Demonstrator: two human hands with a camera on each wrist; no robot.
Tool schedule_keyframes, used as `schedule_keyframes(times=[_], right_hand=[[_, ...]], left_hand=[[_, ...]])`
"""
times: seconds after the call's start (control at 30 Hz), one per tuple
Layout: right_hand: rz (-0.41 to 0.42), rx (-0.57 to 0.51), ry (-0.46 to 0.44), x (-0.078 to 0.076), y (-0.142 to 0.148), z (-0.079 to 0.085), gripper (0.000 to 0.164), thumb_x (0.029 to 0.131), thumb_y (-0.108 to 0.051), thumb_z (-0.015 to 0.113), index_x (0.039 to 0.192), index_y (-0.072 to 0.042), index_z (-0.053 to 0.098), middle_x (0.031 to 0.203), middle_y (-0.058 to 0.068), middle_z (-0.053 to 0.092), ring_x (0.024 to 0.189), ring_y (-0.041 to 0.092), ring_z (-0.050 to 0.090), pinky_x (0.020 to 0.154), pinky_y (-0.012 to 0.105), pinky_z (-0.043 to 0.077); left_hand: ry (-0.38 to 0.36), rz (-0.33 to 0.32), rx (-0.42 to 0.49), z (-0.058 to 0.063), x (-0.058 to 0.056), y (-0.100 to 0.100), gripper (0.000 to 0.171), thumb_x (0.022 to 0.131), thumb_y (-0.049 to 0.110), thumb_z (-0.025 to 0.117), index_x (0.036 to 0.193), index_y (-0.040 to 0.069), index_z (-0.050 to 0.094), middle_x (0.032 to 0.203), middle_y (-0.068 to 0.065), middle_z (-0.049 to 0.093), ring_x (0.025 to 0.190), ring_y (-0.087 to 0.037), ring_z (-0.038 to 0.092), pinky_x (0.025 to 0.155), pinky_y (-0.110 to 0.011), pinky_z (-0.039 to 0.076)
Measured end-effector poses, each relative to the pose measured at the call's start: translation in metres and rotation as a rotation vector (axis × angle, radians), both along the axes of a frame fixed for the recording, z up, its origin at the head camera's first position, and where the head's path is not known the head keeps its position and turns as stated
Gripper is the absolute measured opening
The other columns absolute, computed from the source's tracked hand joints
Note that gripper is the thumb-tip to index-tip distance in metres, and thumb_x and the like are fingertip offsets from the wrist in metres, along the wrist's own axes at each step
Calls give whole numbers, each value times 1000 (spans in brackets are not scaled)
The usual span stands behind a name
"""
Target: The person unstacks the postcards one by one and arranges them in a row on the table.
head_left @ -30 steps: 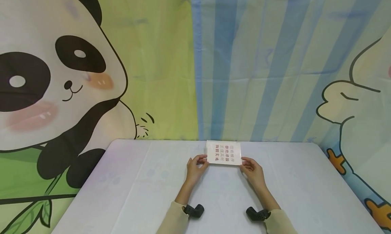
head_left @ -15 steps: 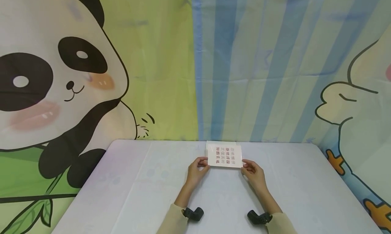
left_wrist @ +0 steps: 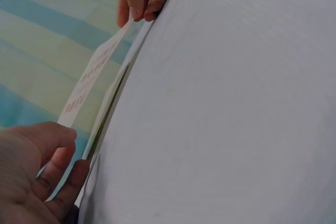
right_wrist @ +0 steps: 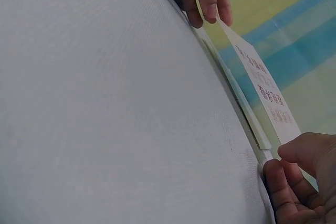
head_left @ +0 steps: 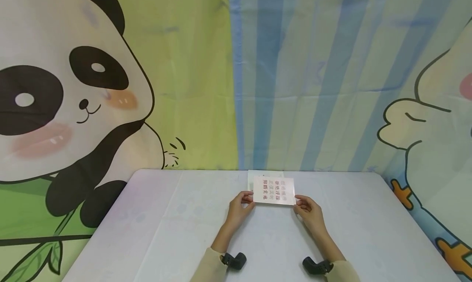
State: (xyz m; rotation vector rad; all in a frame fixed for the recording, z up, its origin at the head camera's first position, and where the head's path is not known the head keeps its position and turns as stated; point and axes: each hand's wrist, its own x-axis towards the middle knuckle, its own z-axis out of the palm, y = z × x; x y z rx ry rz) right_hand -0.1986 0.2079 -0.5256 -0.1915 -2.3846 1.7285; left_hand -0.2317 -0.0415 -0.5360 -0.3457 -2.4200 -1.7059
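A white card [head_left: 274, 196] printed with columns of red and paler characters is held level between both hands. My left hand [head_left: 239, 208] pinches its left edge near the front corner between thumb and fingers. At the opposite edge, my right hand [head_left: 311, 214] pinches it the same way. Both wrist views show the card raised off the table. Beneath and behind it lies a pale flat card or booklet [head_left: 263, 173] at the table's far edge, mostly covered in the head view. The left wrist view shows this lower piece [left_wrist: 109, 106] apart from the held card.
A white-covered table [head_left: 184, 237] spans the front, its far edge against a hanging cloth [head_left: 295, 89] with blue stripes and cartoon animals. Black wrist devices [head_left: 236, 260] sit at both sleeve cuffs.
Both hands have drawn the printed card toward the body and slightly right. More of the pale piece underneath now shows behind it.
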Motion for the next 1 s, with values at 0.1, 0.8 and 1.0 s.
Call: schedule_keyframes(times=[0.1, 0.8, 1.0], right_hand=[[-2, 2, 0, 2, 3, 0, 37, 87, 3, 66, 123, 5, 59, 105, 19, 59, 83, 5, 56, 72, 10, 47], [-37, 16, 13, 16, 22, -2, 37, 87, 5, 66, 123, 7, 59, 105, 20, 59, 80, 1, 56, 72, 10, 48], [-63, 32, 0, 16, 29, -2, 37, 87, 3, 66, 124, 4, 60, 104, 17, 59, 80, 0, 55, 71, 10, 47]], left_hand=[[9, -12, 3, 2, 2, 2, 29, 83, 1, 71, 111, 2, 64, 89, -3, 66, 88, -19, 63, 84, -28, 50], [-44, -71, -55, 10, 14, 20, 30, 85, 7, 71, 114, 6, 62, 91, 2, 64, 87, -11, 55, 72, -21, 41], [-27, -98, -55, 11, 13, 27, 30, 85, 7, 72, 114, 6, 62, 91, 2, 64, 86, -13, 56, 71, -21, 41]])
